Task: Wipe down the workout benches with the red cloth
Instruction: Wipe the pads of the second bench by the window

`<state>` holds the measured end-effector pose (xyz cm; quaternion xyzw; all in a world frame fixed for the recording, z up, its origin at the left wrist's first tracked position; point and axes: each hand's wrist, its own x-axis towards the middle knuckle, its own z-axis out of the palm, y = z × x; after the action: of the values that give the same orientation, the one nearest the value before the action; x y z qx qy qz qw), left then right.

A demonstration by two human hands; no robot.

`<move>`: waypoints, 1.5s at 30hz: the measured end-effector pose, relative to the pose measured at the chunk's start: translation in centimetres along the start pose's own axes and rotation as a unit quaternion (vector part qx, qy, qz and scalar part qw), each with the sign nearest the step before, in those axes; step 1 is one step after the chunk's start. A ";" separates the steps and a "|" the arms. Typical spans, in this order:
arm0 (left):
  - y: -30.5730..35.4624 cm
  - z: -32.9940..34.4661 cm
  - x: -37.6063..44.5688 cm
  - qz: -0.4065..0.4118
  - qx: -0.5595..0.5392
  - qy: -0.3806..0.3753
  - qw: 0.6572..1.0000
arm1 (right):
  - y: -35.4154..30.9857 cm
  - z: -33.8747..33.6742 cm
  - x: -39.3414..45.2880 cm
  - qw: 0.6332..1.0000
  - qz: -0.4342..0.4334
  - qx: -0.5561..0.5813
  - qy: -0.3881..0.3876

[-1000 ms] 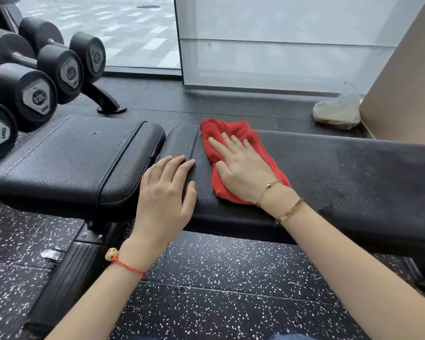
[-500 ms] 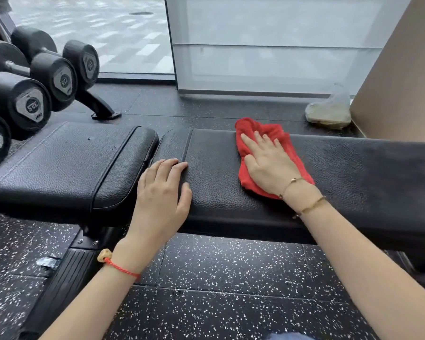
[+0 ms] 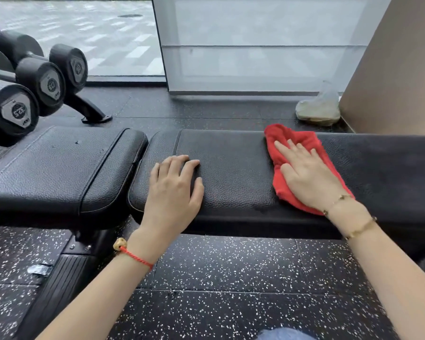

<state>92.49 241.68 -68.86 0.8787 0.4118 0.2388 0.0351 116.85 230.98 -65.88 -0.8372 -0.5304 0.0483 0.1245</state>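
A black padded workout bench runs across the view, with a long back pad [image 3: 231, 168] and a separate seat pad [image 3: 59, 168] at the left. The red cloth [image 3: 287, 138] lies crumpled flat on the back pad, right of its middle. My right hand [image 3: 307, 175] presses down on the cloth with straight, spread fingers. My left hand [image 3: 174, 190] rests flat on the bare pad near its left end, fingers slightly bent, holding nothing.
A rack of black dumbbells [image 3: 47, 79] stands at the left behind the seat pad. A clear plastic bag [image 3: 319, 109] lies on the floor behind the bench, by a tan wall [image 3: 398, 69]. Speckled rubber flooring [image 3: 231, 278] lies in front.
My right hand has slid the red cloth to the right along the back pad, away from the gap between the pads. My left hand has stayed on the pad's left end.
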 end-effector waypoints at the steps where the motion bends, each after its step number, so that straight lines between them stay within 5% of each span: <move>1: 0.1 0.0 -0.1 -0.001 0.002 0.003 1.000 | 0.0 0.0 1.2 1.000 0.022 -0.008 0.000; 4: 0.2 0.1 -0.1 -0.002 0.007 0.005 1.000 | -2.1 0.5 3.7 0.999 0.026 -0.017 -0.007; 13: 0.0 -0.2 -0.2 -0.002 -0.005 -0.004 1.000 | -5.6 1.7 -1.9 0.989 -0.150 -0.004 -0.011; 23: 0.3 -0.1 -0.4 -0.011 0.006 -0.011 1.000 | -2.1 0.3 4.5 1.000 0.003 -0.012 -0.017; 29: 0.2 0.0 -0.5 -0.010 0.006 -0.005 1.000 | -7.2 2.0 3.2 0.993 -0.116 -0.010 -0.032; 34: 0.0 0.1 -0.4 -0.005 -0.005 -0.008 1.000 | -5.3 1.5 -1.9 0.980 -0.196 -0.002 -0.037; 40: 0.1 -0.1 -0.6 -0.008 -0.005 -0.008 1.000 | -0.7 -0.1 0.4 0.996 -0.082 0.020 -0.036; 45: 0.3 0.0 -0.6 -0.010 0.004 -0.009 1.000 | -3.5 0.9 4.1 0.999 -0.046 0.003 -0.019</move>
<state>92.40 241.05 -69.03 0.8769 0.4212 0.2285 0.0380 115.35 236.23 -65.58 -0.8108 -0.5701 0.0600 0.1187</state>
